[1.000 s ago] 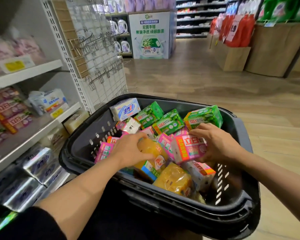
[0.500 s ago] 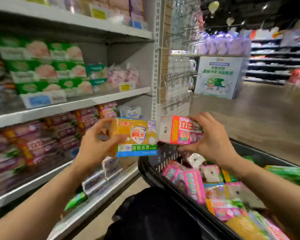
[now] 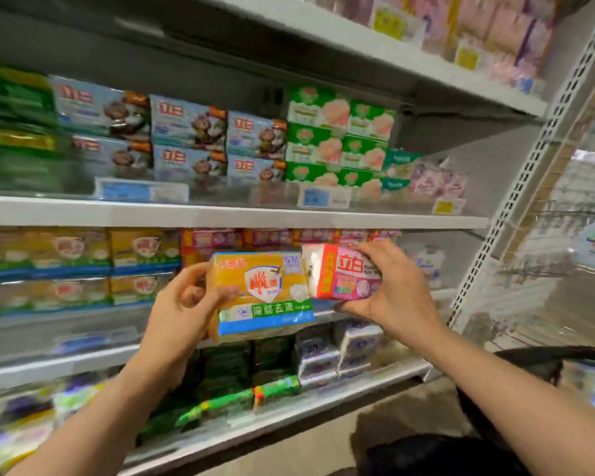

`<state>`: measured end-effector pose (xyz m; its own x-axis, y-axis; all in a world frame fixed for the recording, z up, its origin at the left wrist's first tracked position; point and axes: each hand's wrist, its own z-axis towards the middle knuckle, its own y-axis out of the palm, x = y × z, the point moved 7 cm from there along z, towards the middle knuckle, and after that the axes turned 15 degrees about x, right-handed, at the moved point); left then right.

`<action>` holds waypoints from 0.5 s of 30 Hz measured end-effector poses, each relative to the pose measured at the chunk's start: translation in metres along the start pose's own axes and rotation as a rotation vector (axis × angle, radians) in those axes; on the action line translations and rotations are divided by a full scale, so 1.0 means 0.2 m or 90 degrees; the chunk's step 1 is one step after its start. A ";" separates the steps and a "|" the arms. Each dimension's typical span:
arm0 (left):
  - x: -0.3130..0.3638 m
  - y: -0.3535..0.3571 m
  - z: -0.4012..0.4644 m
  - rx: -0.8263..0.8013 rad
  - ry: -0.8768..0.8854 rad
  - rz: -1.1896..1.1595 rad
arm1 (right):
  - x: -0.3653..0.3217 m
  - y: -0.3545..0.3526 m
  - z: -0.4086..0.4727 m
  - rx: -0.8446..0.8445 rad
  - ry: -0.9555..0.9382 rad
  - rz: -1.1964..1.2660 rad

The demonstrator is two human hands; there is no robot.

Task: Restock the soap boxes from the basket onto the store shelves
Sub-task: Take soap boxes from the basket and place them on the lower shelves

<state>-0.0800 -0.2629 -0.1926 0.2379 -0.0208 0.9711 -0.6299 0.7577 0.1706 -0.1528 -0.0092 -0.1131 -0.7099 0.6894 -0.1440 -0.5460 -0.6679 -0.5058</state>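
Note:
My left hand [image 3: 182, 310] grips a yellow soap pack [image 3: 261, 293] with a blue and green band, held upright at chest height. Beside it my right hand [image 3: 392, 297] grips a pink and white soap box [image 3: 340, 273] with a red stripe; the two packs nearly touch. Both are raised in front of the store shelves [image 3: 234, 216]. Matching yellow packs [image 3: 141, 255] stand on the shelf to the left, matching pink boxes [image 3: 265, 237] just behind the held ones. Only the black rim of the basket [image 3: 543, 359] shows, at the lower right.
Blue and green soap boxes [image 3: 255, 139] fill the shelf above. Silver packs [image 3: 337, 352] and green packs [image 3: 220, 403] lie on the lower shelves. A white perforated upright [image 3: 516, 187] ends the shelving on the right, with wire hooks beyond it.
Both hands lifted the two soap packs out of the basket and up toward the shelves. The view swung left from the basket to face the shelving.

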 end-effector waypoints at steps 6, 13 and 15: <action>-0.15 -0.28 0.15 0.052 -0.069 0.168 | -0.01 0.38 -0.10 -0.077 -0.062 -0.008; -0.25 -0.42 0.25 0.041 -0.111 0.249 | 0.08 0.49 -0.09 0.066 0.010 -0.032; -0.29 -0.42 0.27 0.037 -0.140 0.236 | 0.09 0.49 -0.05 0.094 0.013 -0.025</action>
<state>-0.0805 -0.3606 -0.2534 -0.1718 0.1023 0.9798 -0.6851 0.7023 -0.1934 -0.2141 -0.0604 -0.1741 -0.6784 0.7202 -0.1453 -0.6333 -0.6735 -0.3812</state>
